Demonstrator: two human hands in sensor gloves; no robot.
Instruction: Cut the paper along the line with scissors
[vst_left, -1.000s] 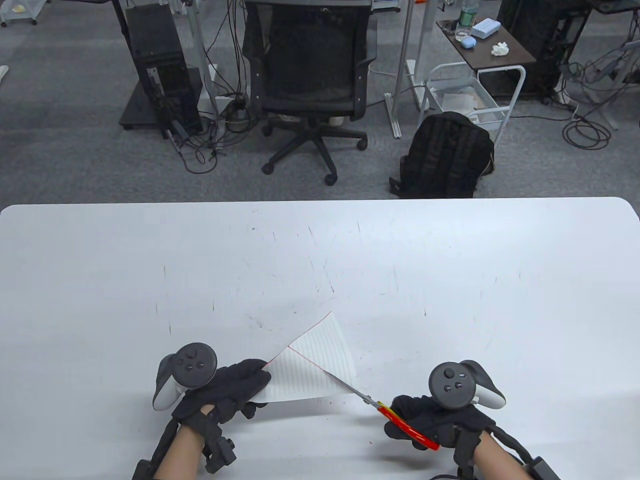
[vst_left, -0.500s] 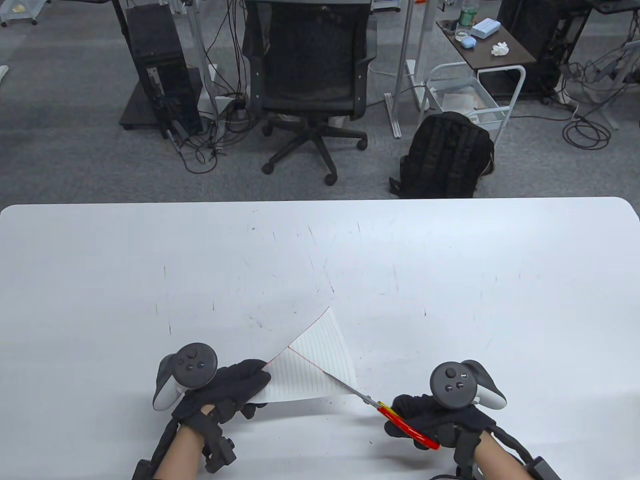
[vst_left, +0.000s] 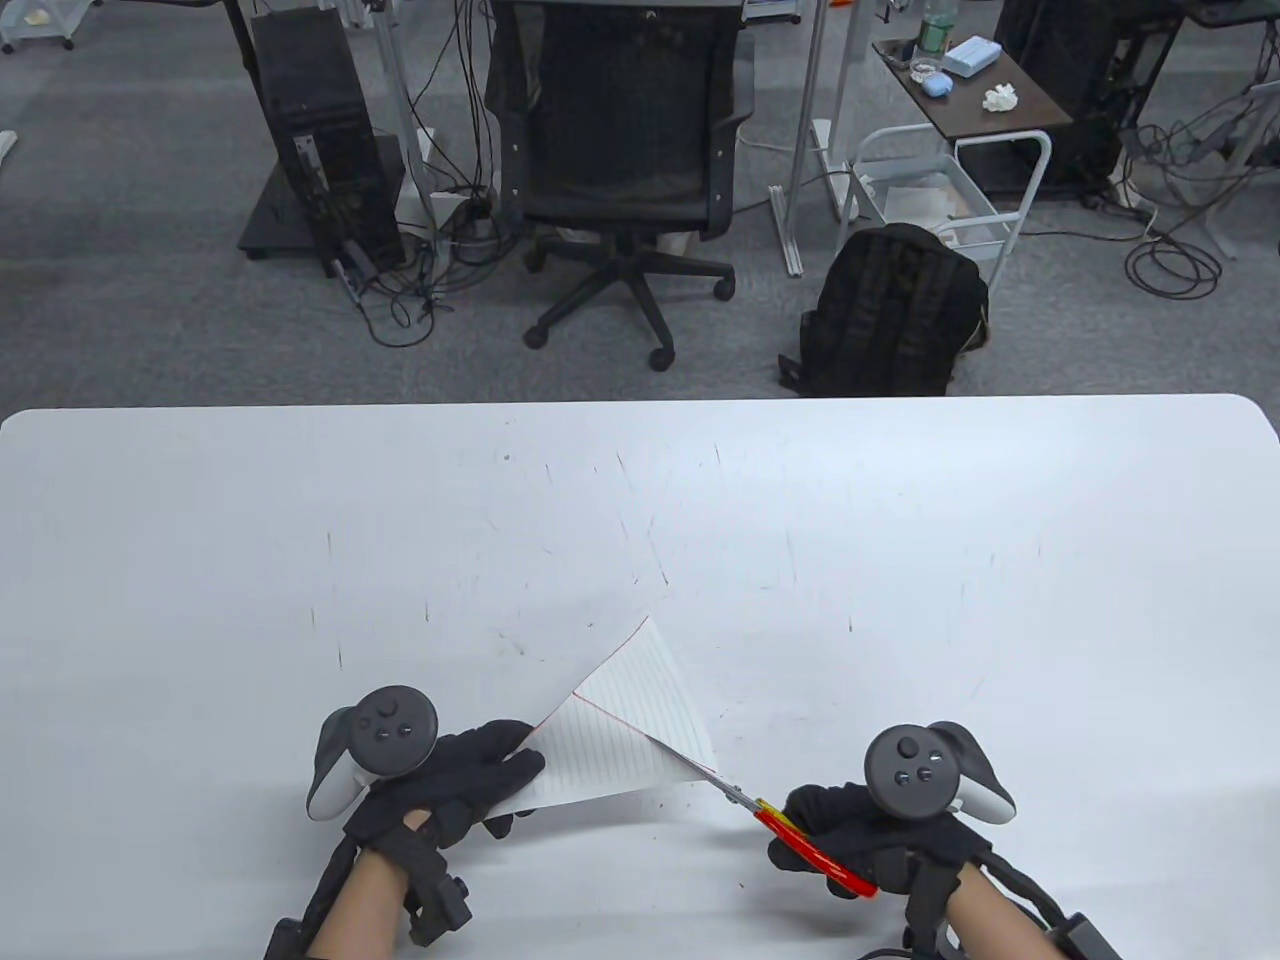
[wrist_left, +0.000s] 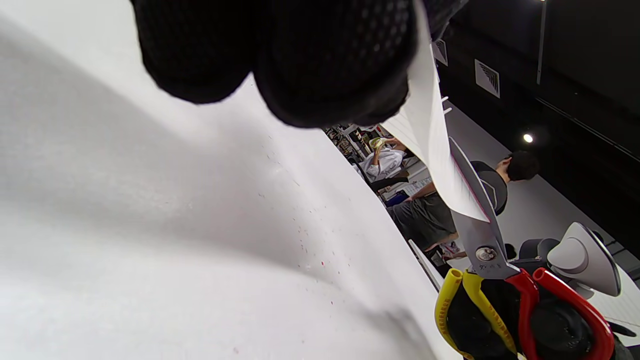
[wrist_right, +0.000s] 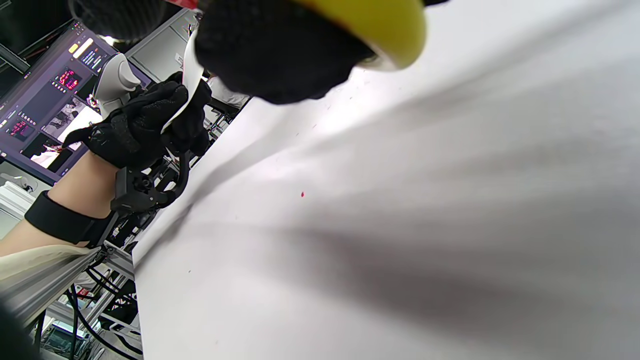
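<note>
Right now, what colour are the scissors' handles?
The scissors have one red handle and one yellow, clearest in the left wrist view.

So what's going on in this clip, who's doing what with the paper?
A person in sensor gloves is cutting lined paper held above a white table. The left hand grips the sheet's left edge and holds it up. The right hand holds red-handled scissors, whose blades sit in the paper's right edge on the red line. Most of that line remains uncut.
</note>
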